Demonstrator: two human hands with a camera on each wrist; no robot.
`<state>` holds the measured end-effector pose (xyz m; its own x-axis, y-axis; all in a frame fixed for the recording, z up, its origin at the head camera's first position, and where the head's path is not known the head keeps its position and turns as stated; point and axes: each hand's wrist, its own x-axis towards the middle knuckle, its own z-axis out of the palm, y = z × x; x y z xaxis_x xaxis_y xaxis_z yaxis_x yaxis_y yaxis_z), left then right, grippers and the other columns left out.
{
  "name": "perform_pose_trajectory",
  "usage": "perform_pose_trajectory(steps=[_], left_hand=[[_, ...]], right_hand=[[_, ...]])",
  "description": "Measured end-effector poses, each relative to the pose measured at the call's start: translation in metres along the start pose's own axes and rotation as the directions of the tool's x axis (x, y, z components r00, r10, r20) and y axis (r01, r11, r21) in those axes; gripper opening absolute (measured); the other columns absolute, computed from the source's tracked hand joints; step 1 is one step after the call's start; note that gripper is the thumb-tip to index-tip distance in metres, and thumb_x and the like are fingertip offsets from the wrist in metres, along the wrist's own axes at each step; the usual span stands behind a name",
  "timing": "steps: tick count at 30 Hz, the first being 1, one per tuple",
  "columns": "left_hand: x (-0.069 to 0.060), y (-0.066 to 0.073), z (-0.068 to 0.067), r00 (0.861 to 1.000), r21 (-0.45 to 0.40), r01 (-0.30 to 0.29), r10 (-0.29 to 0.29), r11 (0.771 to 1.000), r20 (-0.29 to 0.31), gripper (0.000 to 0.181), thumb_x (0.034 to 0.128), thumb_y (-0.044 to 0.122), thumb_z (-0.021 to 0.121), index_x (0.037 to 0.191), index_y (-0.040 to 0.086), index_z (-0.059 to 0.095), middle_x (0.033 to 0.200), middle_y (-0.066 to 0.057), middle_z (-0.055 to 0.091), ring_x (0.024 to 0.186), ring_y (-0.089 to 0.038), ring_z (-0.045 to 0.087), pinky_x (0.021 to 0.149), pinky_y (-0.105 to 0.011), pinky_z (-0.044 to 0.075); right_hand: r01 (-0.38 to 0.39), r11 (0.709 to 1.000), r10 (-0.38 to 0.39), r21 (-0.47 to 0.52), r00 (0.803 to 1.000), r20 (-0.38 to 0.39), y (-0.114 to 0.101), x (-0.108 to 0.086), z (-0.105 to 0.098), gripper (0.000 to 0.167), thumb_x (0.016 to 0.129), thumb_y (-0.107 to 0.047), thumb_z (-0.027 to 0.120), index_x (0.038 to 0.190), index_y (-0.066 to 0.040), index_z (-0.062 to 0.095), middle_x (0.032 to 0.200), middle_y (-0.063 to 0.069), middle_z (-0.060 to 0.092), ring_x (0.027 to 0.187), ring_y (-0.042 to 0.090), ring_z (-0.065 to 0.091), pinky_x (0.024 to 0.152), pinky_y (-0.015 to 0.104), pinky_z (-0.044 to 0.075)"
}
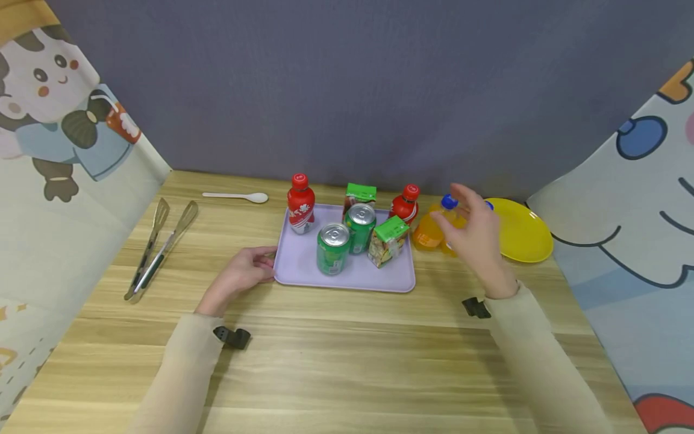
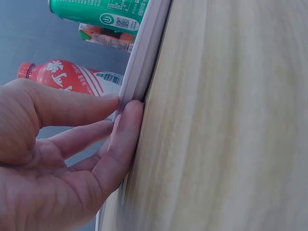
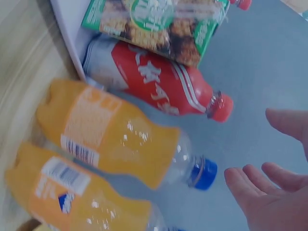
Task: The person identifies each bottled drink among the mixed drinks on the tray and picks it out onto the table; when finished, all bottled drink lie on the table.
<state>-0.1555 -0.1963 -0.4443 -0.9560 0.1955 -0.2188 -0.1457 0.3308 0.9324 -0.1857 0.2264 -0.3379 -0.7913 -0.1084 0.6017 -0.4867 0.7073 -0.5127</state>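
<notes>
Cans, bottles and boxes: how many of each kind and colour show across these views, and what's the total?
Green cans: 2
Red bottles: 2
Orange bottles: 2
Green-topped boxes: 2
Total: 8

Cartoon panels (image 1: pixel 65 199) flanking a table (image 1: pixel 347 355) suggest a booth.

Chinese characters (image 3: pixel 151 79) mark red bottles (image 3: pixel 192 89), a barcode (image 3: pixel 79 150) an orange bottle (image 3: pixel 125 134), a QR code (image 2: pixel 123 22) a can (image 2: pixel 89 7).
</notes>
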Motion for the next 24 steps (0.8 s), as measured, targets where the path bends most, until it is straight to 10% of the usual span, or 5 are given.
perform_pose_trajectory(steps=[24], left_hand=[[-0.001,0.002,0.000,1.000,-0.005,0.010,-0.010,1.000,0.001,0.061,0.0791,-0.011,0.061,0.136,-0.013,0.040,0.102,-0.026,0.058,0.090,-0.029,0.058,0.077,-0.031,0.056]], right_hand=[[-0.153,0.988,0.156,-0.028,0.976,0.150,-0.004,0.000,0.053,0.067,0.083,-0.026,0.074,0.136,0.005,0.046,0.134,0.022,0.049,0.115,0.038,0.051,0.094,0.049,0.046]])
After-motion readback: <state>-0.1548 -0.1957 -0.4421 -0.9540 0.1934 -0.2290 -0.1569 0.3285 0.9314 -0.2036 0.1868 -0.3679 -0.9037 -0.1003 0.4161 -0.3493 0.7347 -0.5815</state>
